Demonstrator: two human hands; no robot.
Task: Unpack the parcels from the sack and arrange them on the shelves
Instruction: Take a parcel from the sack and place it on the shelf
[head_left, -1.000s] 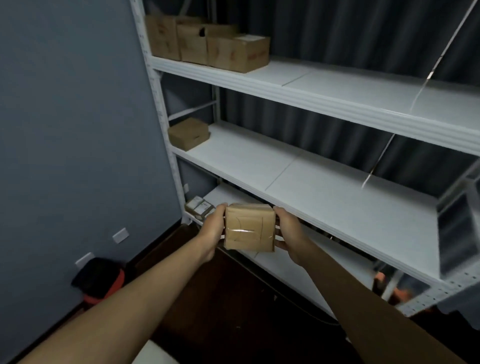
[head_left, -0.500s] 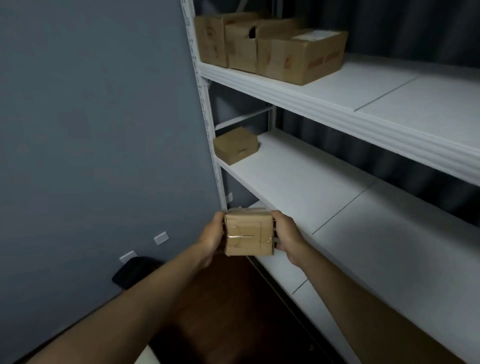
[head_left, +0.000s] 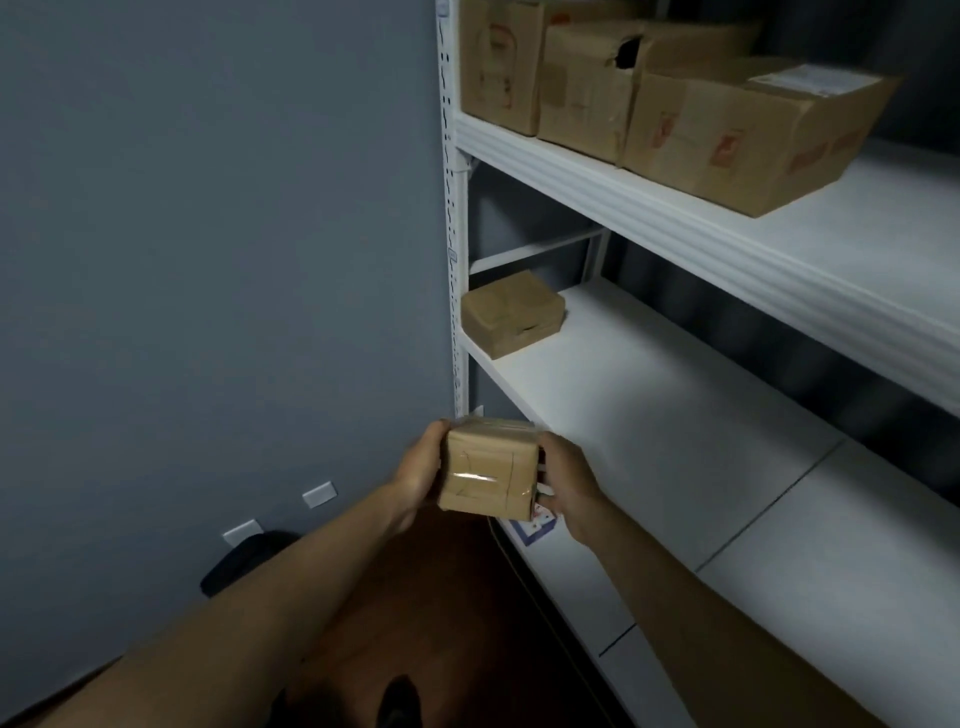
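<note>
Grey painted wall (head_left: 208, 260) on one side, white metal shelving unit (head_left: 457, 260) on the other, dark wood floor (head_left: 441, 623) underneath, pretty dim in here.

So both hands are out front holding a small brown paper-wrapped parcel with clear tape bands (head_left: 488, 470). It sits in the air just in front of the rack's corner post, roughly level with the front edge of the white middle shelf board (head_left: 649, 441), not touching any shelf yet. Left hand (head_left: 418, 475) is clamped against the parcel's left face, right hand (head_left: 566, 486) against the right face with the fingers tucked round the back, so each one is gripping it.

Handling-wise, I'd guess it's light, since it's being carried at arm's length without any sag. Looks fairly stiff too, corners stay square under the squeeze. That glossy tape could be a bit slick, so flat palms on opposite sides seems the sensible hold, which is what's going on.

Already shelved: a flat brown wrapped packet (head_left: 511, 314) at the far left end of the middle shelf, and three bigger brown cardboard boxes (head_left: 649, 93) lined up on the white top shelf (head_left: 675, 218), the middle one with a torn hole. Plenty of bare board beside that packet, so that looks like the likely spot.
</note>
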